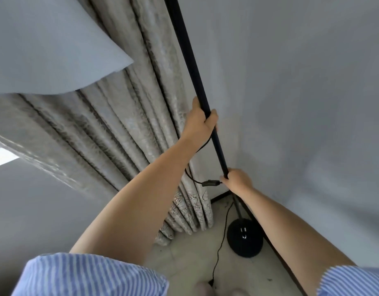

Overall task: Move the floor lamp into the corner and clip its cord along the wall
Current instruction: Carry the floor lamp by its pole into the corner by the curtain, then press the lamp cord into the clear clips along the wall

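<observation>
The floor lamp has a thin black pole (188, 50) and a round black base (245, 237) that rests on the pale floor by the right wall, close to the corner. My left hand (200, 120) is wrapped around the pole at mid-height. Lower down, my right hand (236, 180) grips the same pole. The black cord (219, 251) hangs from near my hands, carries an inline switch (210, 183) just left of my right hand, and trails down across the floor toward me. The white lampshade (47, 43) fills the upper left.
A grey patterned curtain (120, 129) hangs left of the pole down to the floor. The plain wall (301, 92) on the right has a dark skirting board (276, 251) along its foot. Pale floor tiles (190, 259) lie below.
</observation>
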A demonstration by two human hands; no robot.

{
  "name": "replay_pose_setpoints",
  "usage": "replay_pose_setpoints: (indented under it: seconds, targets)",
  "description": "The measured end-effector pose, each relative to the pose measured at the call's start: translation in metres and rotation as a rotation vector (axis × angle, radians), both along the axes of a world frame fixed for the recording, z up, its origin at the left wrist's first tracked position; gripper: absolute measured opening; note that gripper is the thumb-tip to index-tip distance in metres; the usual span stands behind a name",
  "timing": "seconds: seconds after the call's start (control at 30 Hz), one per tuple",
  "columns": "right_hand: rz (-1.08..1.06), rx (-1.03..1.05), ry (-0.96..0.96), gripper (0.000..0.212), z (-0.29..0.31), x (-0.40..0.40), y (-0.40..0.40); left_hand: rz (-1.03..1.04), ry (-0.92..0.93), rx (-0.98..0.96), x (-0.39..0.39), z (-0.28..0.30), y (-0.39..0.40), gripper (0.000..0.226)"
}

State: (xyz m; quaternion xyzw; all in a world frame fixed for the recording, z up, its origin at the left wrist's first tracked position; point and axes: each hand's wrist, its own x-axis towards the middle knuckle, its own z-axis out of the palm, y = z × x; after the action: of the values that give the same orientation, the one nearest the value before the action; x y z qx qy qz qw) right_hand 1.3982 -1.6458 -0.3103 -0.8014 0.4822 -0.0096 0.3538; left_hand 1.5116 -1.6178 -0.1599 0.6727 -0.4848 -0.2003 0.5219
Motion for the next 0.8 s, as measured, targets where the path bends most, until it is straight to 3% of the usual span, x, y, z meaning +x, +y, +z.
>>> replay_pose_setpoints:
  seconds: [0.27,0.5,0.57,0.67,0.8]
  targets:
    - [0.020,0.032,-0.078,0.031,-0.003,0.024,-0.024,0.031,-0.052,-0.028,0.020,0.005,-0.022,0.033]
    - [0.201,0.061,0.144,0.041,0.006,-0.011,-0.052,0.032,-0.066,-0.047,0.023,0.005,-0.032,0.016]
    - [0.222,0.075,0.169,0.034,0.010,-0.032,-0.057,0.010,-0.072,-0.045,0.020,0.006,-0.034,0.015]
    - [0.185,0.055,0.152,0.023,0.017,-0.060,-0.057,0.009,-0.068,-0.042,0.014,0.007,-0.035,0.015]
    - [0.066,0.060,0.050,0.024,0.021,-0.080,-0.048,-0.012,-0.020,-0.031,0.003,0.004,-0.030,0.030]
